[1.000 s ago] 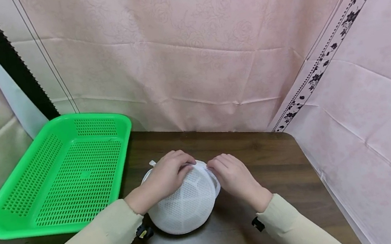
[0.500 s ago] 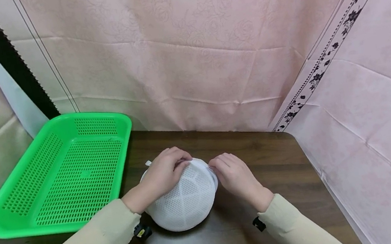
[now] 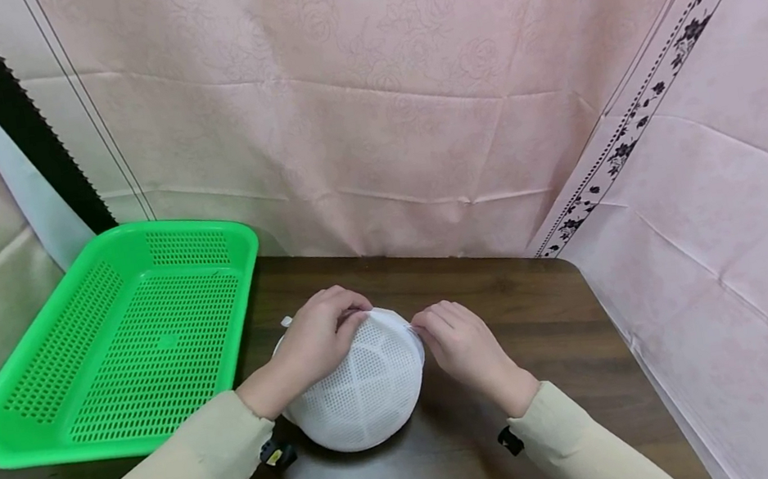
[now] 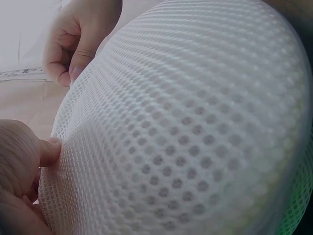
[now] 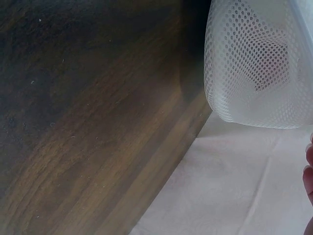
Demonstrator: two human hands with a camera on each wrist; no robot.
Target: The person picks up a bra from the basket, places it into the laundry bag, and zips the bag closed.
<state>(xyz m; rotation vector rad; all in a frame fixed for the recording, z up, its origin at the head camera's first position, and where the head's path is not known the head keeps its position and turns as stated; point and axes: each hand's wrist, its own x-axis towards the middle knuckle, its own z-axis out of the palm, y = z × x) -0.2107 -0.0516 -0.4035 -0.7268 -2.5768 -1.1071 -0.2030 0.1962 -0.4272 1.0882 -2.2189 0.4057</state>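
A rounded white mesh laundry bag (image 3: 366, 395) stands on edge over the dark wooden table, its small white tab (image 3: 287, 321) poking out at the upper left. My left hand (image 3: 320, 336) grips the bag's top edge, and in the left wrist view the thumb (image 4: 50, 151) presses on the mesh. At the bag's right edge, the right hand (image 3: 461, 344) pinches at the rim with thumb and fingers; what exactly lies between them I cannot tell. The right wrist view shows the bag's mesh side (image 5: 249, 73), with a few fingertips (image 5: 309, 176) at the frame's edge.
To the left stands a green plastic basket (image 3: 149, 365) with a perforated floor and sides. Pink floral cloth (image 3: 368, 134) hangs behind the table (image 3: 514, 311) and along its right side. My left forearm passes over the basket's near corner.
The bag and left hand have shifted slightly left and up. The bag has turned a little, showing more of its mesh face. The right hand stays almost in place at the rim.
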